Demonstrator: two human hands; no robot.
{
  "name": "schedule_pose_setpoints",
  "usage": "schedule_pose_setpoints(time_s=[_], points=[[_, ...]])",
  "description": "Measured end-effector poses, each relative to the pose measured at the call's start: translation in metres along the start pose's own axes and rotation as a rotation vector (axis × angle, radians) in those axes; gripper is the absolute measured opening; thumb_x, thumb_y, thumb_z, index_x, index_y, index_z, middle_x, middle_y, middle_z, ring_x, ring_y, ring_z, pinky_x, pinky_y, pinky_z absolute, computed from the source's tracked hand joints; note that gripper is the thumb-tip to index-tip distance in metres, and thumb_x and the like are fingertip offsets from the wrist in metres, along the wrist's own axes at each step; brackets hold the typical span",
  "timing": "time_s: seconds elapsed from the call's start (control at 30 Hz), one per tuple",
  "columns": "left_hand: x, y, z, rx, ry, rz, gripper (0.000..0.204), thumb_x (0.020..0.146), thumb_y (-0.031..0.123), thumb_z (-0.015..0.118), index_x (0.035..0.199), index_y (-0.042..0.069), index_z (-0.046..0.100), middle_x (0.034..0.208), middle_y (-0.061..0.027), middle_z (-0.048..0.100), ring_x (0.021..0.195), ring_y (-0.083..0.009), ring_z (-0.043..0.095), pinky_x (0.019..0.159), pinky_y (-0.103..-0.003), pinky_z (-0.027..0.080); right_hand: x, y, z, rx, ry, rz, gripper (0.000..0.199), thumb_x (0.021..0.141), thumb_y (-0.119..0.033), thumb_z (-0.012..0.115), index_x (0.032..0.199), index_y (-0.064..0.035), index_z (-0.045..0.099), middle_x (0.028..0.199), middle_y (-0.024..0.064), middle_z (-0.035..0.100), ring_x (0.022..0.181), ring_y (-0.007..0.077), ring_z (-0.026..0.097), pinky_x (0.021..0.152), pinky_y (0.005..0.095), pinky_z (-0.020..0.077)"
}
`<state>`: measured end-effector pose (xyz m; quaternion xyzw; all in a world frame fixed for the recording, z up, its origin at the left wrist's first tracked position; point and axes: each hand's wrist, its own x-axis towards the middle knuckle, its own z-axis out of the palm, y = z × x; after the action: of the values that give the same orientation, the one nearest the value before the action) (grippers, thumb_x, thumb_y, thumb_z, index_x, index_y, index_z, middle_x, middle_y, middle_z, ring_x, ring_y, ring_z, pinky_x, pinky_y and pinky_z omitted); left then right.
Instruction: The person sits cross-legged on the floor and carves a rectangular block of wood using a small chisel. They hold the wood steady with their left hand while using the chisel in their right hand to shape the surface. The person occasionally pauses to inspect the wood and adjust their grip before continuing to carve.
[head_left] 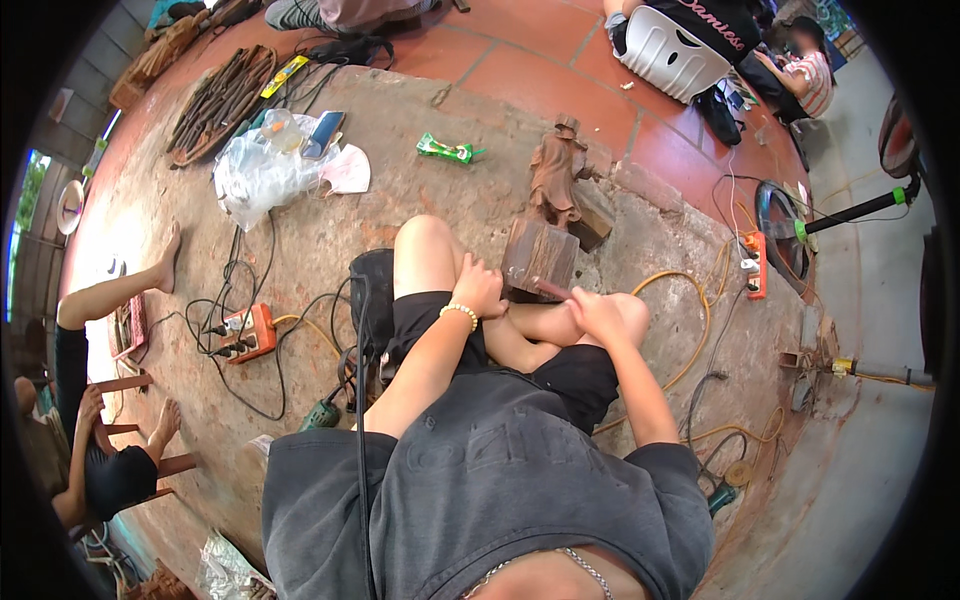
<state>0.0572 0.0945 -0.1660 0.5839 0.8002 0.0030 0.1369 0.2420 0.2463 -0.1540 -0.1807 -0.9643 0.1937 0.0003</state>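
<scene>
A carved brown wooden figure [556, 175] in a long robe stands on the floor before my crossed legs, tilted slightly in view. Its base is a thick wooden block [540, 250], its near end toward me. My left hand [481, 288], with a beaded bracelet at the wrist, is curled beside the block's left edge, over my shin; what its fingers hold, if anything, is hidden. My right hand [597, 314] is closed around one end of a short reddish-brown stick [553, 289], which points left across the block's near end.
Orange power strips [250, 334] [755, 266] with tangled cords lie on both sides. Left-ahead are a plastic bag [255, 175] and a tray of tools [222, 105]. A green packet [445, 149] lies ahead. A fan [785, 230] stands right. Other people sit around.
</scene>
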Motion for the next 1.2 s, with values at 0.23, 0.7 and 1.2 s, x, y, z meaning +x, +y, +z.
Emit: schedule_pose_setpoints(time_s=[0.23,0.7,1.2], points=[[0.002,-0.002,0.002,-0.009,0.003,0.01,0.051,0.061,0.042,0.058,0.086,-0.003,0.056,0.077,-0.0148,0.06,0.092,-0.0292,0.05,0.091,-0.049,0.021,0.008,-0.003,0.022,-0.025,-0.01,-0.104,0.018,0.081,-0.025,0.044,0.081,-0.0065,0.043,0.066,0.018,0.057,0.062,0.038,0.054,0.053,0.0466,0.0425],[0.005,0.002,-0.004,-0.007,-0.011,0.002,0.046,0.061,0.039,0.058,0.082,-0.001,0.059,0.075,-0.0133,0.061,0.088,-0.0265,0.052,0.091,-0.044,0.022,0.03,-0.016,0.011,0.11,0.201,0.145,0.02,0.08,-0.026,0.047,0.075,-0.0065,0.046,0.061,0.0182,0.054,0.059,0.0382,0.053,0.05,0.0468,0.0412],[0.003,0.0,-0.002,-0.025,-0.011,-0.032,0.042,0.06,0.038,0.058,0.079,0.0,0.061,0.076,-0.0124,0.061,0.087,-0.026,0.053,0.091,-0.044,0.023,0.036,-0.022,0.001,0.04,0.254,0.258,0.021,0.078,-0.029,0.049,0.075,-0.0085,0.05,0.06,0.0176,0.055,0.058,0.0377,0.054,0.052,0.0462,0.0425]])
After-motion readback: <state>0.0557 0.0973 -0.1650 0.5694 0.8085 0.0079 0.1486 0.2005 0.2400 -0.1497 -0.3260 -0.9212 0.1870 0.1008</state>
